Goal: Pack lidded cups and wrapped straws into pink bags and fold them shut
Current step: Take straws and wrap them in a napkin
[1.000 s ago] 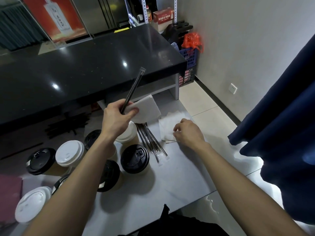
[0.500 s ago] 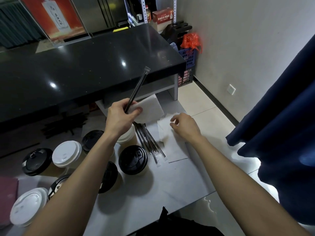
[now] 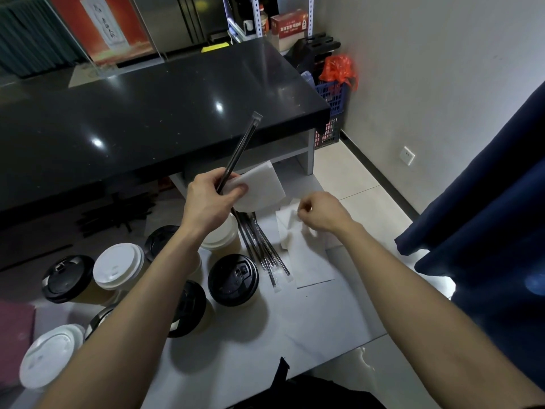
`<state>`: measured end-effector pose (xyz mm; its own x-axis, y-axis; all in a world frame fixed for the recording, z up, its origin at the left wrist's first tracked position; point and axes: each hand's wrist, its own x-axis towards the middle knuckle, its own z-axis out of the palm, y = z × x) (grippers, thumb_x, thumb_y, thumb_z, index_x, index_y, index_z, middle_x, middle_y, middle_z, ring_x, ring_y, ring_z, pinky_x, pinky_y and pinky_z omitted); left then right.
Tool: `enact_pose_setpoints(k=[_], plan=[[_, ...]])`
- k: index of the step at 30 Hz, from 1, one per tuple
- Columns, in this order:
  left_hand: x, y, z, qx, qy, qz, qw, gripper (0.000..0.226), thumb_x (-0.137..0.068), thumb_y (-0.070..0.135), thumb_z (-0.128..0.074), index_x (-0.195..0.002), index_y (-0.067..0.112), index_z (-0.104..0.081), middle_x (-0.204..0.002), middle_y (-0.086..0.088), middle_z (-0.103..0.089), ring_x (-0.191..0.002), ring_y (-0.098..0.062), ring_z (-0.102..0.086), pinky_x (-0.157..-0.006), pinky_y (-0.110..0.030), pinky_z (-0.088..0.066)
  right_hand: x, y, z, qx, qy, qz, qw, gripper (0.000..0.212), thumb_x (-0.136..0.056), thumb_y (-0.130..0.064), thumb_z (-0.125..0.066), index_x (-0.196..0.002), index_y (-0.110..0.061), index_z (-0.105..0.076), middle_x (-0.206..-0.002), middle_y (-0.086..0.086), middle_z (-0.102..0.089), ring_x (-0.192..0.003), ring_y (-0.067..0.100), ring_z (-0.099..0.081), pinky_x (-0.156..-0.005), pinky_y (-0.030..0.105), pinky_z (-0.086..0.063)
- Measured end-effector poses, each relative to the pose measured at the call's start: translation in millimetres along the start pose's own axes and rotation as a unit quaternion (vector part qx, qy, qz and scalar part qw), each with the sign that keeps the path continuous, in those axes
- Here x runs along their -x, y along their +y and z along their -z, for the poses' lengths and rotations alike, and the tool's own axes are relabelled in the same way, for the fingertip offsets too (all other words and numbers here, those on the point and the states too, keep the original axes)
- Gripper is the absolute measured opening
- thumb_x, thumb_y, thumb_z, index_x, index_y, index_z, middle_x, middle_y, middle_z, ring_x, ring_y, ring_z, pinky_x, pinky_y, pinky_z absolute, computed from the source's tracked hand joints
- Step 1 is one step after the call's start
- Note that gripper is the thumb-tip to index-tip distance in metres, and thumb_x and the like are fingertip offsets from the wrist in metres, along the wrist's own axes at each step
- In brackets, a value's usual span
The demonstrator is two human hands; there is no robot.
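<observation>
Head view: left hand grips one wrapped straw and a white napkin together, the straw tilted up over the desk's far edge. Right hand pinches a napkin from the napkin pile near the right edge. Loose straws lie between the pile and the lidded cups at the left.
</observation>
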<state>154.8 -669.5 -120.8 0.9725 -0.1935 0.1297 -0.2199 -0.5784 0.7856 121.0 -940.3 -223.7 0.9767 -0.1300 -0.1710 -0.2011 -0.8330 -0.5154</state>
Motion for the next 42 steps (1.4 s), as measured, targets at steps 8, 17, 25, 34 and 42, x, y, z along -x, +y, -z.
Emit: enact_pose_setpoints(k=[8,17,25,34,42], plan=[[1,1,0,-0.007,-0.004,0.005,1.000,0.009,-0.092,0.034,-0.086,-0.093,0.033,-0.078,-0.084,0.013,-0.073,-0.080,-0.004,-0.066,-0.071,-0.026,-0.048,-12,-1,-6,0.063,-0.011,0.008,0.998,0.030,-0.096,-0.018,-0.071,-0.126,-0.024,-0.077,-0.125,0.009,-0.075,-0.116,0.033,-0.068,-0.093,0.036,-0.055],[1,3,8,0.012,0.000,0.007,1.000,0.008,-0.091,0.031,-0.086,-0.093,0.031,-0.079,-0.088,0.009,-0.077,-0.088,-0.013,-0.071,-0.079,-0.035,-0.058,-5,3,14,0.000,0.127,0.068,0.990,0.017,-0.093,-0.038,-0.081,-0.094,-0.021,-0.081,-0.110,0.000,-0.058,-0.110,0.018,-0.054,-0.100,0.033,-0.047],[10,14,25,0.078,-0.012,-0.003,0.997,0.007,-0.092,0.031,-0.087,-0.093,0.031,-0.080,-0.089,0.002,-0.078,-0.079,-0.013,-0.071,-0.072,-0.031,-0.059,10,-21,68,-0.137,0.231,0.076,0.960,0.011,-0.088,-0.034,-0.074,-0.093,-0.027,-0.067,-0.092,-0.011,-0.073,-0.092,0.014,-0.070,-0.084,0.031,-0.054],[18,19,34,0.196,-0.011,0.047,0.979,0.018,-0.089,0.022,-0.090,-0.100,0.013,-0.080,-0.085,0.004,-0.078,-0.077,-0.009,-0.072,-0.069,-0.027,-0.062,29,-91,72,-0.438,0.092,0.143,0.883,0.007,-0.101,-0.024,-0.076,-0.105,-0.027,-0.081,-0.101,-0.004,-0.083,-0.093,0.010,-0.076,-0.084,0.030,-0.059],[28,10,45,0.196,0.052,0.103,0.974,0.033,-0.100,0.052,-0.073,-0.123,0.030,-0.065,-0.109,0.006,-0.073,-0.075,-0.006,-0.066,-0.063,-0.018,-0.052,37,-127,58,-0.384,0.141,0.093,0.908,0.005,-0.094,-0.027,-0.083,-0.091,-0.025,-0.079,-0.083,-0.006,-0.081,-0.081,0.011,-0.077,-0.077,0.034,-0.062]])
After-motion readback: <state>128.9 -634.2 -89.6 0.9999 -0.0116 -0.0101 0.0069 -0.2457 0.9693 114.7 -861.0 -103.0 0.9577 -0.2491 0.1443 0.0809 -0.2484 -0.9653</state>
